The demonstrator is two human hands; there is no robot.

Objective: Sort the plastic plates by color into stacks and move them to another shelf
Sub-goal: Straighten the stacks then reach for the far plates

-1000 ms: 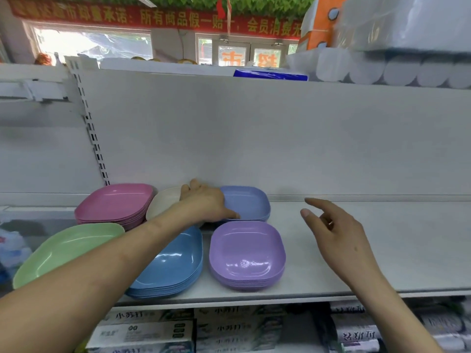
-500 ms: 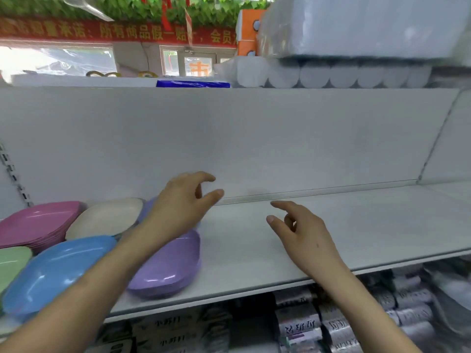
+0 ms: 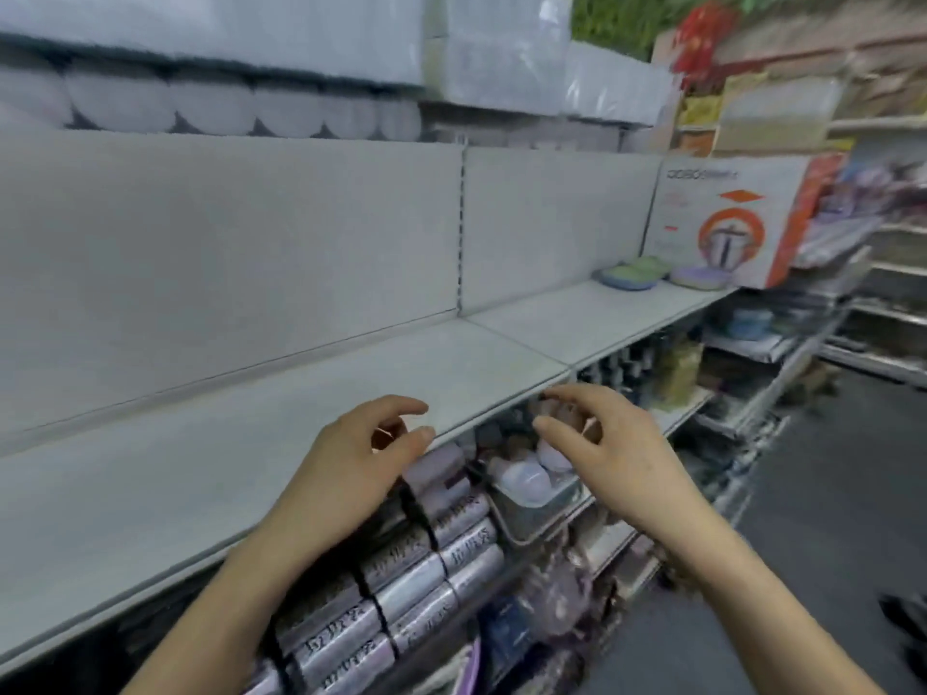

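Head view has swung right along the shelf (image 3: 311, 393): the colour stacks you were reaching over a moment ago are out of sight. The only plates (image 3: 633, 273) showing now lie far off at 1 o'clock, beside a box (image 3: 727, 218) with a pot pictured on it. Your left hand (image 3: 351, 474) and right hand (image 3: 617, 459) hang at 6 o'clock, fingers loosely curled, holding nothing. You're likely heading for another load.

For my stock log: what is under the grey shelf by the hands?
Under the shelf: rows of silvery wrapped packs and a basket of pale items. The left hand and right hand cover part; deeper in is too dark.
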